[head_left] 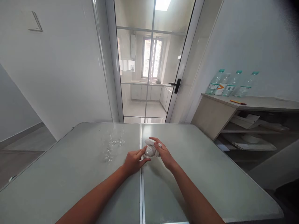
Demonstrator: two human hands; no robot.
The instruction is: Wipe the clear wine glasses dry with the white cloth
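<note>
Gripping a clear glass [150, 152] between both hands, I have my left hand [134, 160] closed on its left side, the thumb below. My right hand [164, 154] is closed on a white cloth [149, 142] bunched against the glass; how firmly it presses, I cannot tell from up here. The glass is over the metal strip [141, 189] that runs down the middle of the table [198, 174]. More clear glasses [121, 142] sit on my left, too see-through to count. Off to my right, plastic bottles [230, 88] and a yellow pen [237, 102] rest on a low cabinet [213, 115].
</note>
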